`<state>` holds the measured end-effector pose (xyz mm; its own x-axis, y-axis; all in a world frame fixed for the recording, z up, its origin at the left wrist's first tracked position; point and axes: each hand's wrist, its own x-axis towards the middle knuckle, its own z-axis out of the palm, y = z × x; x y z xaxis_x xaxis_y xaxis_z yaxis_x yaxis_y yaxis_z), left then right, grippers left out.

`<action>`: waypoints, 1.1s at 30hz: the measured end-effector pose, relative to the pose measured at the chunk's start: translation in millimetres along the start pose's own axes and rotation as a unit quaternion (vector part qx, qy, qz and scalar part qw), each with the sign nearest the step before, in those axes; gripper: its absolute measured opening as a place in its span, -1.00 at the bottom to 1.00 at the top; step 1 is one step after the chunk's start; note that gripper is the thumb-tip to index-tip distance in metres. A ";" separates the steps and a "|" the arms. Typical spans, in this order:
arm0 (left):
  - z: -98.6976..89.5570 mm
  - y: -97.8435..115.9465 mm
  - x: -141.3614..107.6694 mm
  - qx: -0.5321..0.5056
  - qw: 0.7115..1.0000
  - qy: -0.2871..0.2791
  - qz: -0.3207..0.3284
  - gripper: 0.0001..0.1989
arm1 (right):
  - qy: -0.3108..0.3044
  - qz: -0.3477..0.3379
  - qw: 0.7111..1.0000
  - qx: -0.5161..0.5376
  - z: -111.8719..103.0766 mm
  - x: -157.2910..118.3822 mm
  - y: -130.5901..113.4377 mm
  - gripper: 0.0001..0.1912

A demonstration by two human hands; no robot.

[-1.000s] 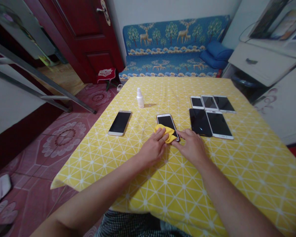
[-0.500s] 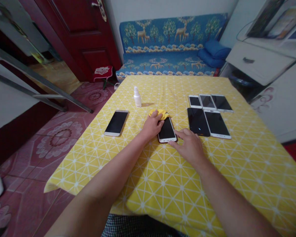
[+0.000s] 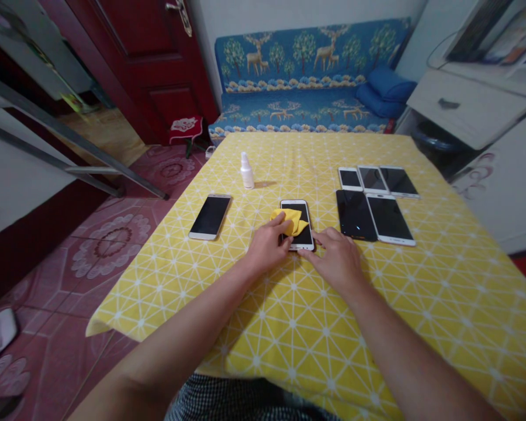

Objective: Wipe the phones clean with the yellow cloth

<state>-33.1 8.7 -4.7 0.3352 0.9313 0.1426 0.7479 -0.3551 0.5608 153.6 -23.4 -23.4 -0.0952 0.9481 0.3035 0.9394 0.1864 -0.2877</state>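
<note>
As the head camera looks down, the left hand [image 3: 268,245] presses a crumpled yellow cloth [image 3: 290,221] onto the screen of a white-framed smartphone [image 3: 304,235], which lies flat near the middle of the yellow-patterned tabletop [image 3: 421,327]. Its fingers sit close together, curled over the cloth and bearing down, though whether they pinch it cannot be told. The right hand [image 3: 335,258] rests beside the phone, fingers loosely spread, their tips touching its lower right corner. Wiping the screen looks like the step in hand, and the next move seems to call for drawing the cloth over the uncovered glass while the phone stays steady. Toward the far edge stands a small white spray bottle [image 3: 246,171], a silver-framed phone [image 3: 210,217] lies to the left, and five more phones [image 3: 389,219] sit grouped toward the far right corner.
</note>
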 end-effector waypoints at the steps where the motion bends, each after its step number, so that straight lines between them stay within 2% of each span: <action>1: -0.4 0.7 -5.2 -0.001 1.000 -0.003 0.004 -0.57 | 0.001 0.001 1.000 -0.001 -0.1 0.0 -0.2 -0.60; 9: 3.2 6.9 -41.3 -0.023 0.999 -0.010 0.038 -0.55 | 0.023 -0.004 1.000 0.009 1.5 -0.3 -0.2 -0.75; 15: 4.5 12.6 -60.8 -0.030 0.998 -0.018 0.044 -0.52 | 0.012 0.003 1.000 0.007 -0.7 0.6 -1.7 -0.75; 26: 7.8 20.5 -53.2 0.032 0.999 -0.030 0.027 -0.53 | 0.013 -0.016 1.000 0.020 -2.3 -1.0 -1.1 -0.65; 33: 13.9 31.9 -45.5 0.092 0.996 -0.023 0.001 -0.56 | 0.019 -0.007 0.997 0.072 -2.2 -2.2 -0.3 -0.64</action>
<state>-16.5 -46.1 -4.6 0.3588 0.9276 0.1036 0.8382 -0.3691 0.4014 154.3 -26.2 -22.1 -0.0937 0.9353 0.3412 0.8809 0.2376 -0.4093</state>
